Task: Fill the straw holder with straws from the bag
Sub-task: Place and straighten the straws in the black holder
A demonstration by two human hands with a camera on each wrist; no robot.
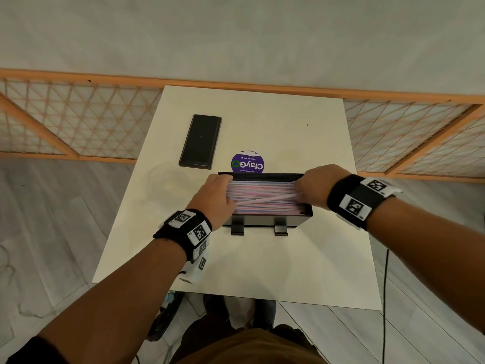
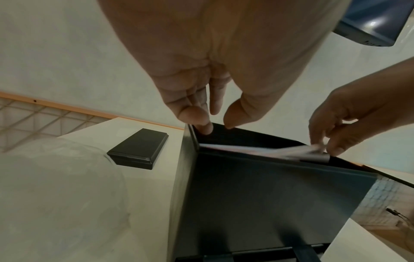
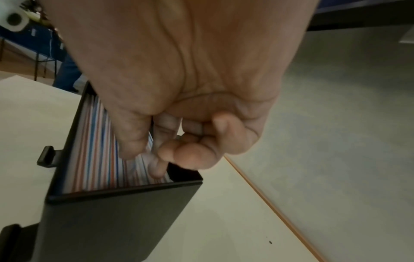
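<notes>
A black straw holder [image 1: 265,221] stands in the middle of the white table [image 1: 262,271], its top off and filled with striped pink, blue and white straws [image 1: 265,191]. One straw [image 1: 270,199] lies slanted across the pile. My left hand [image 1: 217,193] reaches into the holder's left end, and its fingertips [image 2: 201,120] point down at the inner corner, fairly straight. My right hand [image 1: 312,187] is at the right end with curled fingers [image 3: 165,154], pinching the ends of straws [image 3: 96,150] there. The left wrist view shows that pinch on the straw tips [image 2: 313,148].
The holder's black lid [image 1: 200,141] lies flat at the back left. A round purple ClayGo label [image 1: 247,162] shows just behind the holder. A clear plastic bag [image 2: 56,186] lies on the table to the left. An orange lattice screen [image 1: 78,122] stands behind the table.
</notes>
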